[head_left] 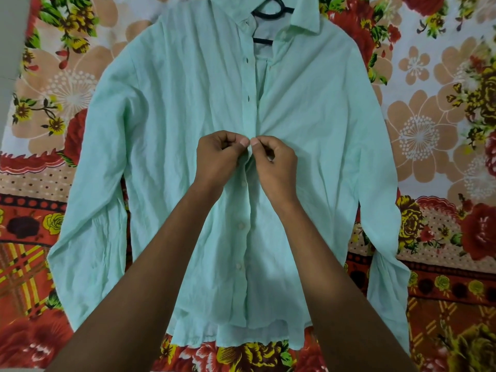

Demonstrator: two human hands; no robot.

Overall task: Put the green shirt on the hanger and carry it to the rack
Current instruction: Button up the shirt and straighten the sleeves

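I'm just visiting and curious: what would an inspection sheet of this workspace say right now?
Surface: floral bedsheet, red, orange and white, spread flat.
Job's things: green shirt lies face up, sleeves spread; black hanger shows at the open collar; lower buttons fastened, upper placket open.
Clutter: nothing seen.
Grippers: left hand and right hand both pinch the placket at mid-chest.
Cables: nothing seen.
Surroundings: pale strip at the left edge, unclear; no rack in view.

You have no readable text, label, brand, number or sign before you. The pale mint-green cotton shirt (188, 130) carries no visible tag or print, and the red, orange and yellow flowered bedsheet (442, 130) seems to bear only pattern, though its edges blur.
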